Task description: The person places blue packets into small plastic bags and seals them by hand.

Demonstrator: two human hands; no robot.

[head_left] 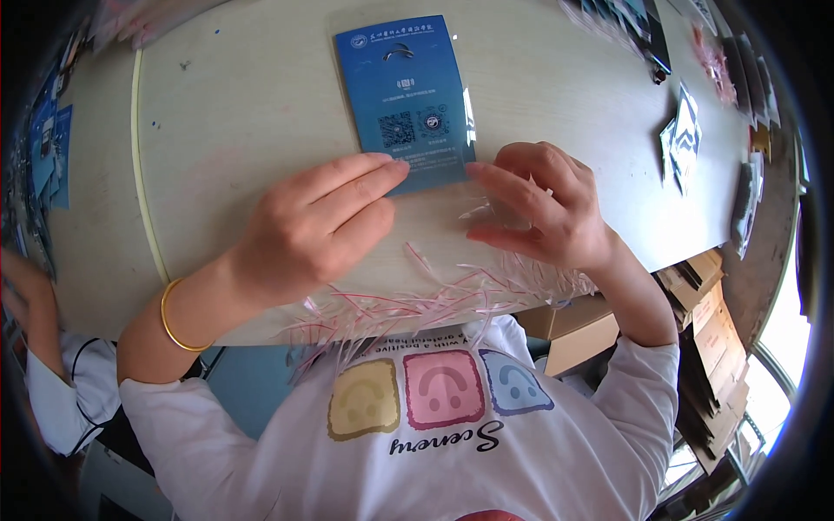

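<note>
A blue printed card (404,95) in a clear plastic sleeve lies on the table, with two square codes on its lower half. My left hand (317,217) rests its outstretched fingers on the card's lower left part, and the thumb lies just below the bottom edge. At the lower right corner is my right hand (547,204), its index fingertip touching the sleeve's edge. A crumpled bit of clear plastic film (491,208) shows between its index finger and thumb, which are apart. Another bit pokes out between the curled fingers.
Thin pink and clear plastic strips (417,300) are heaped along the near table edge. Small printed packets (682,143) lie at the right, with more stacks behind. Blue cards (56,156) lie at the far left, near another person's arm (35,304). Cardboard (712,347) stands at the lower right.
</note>
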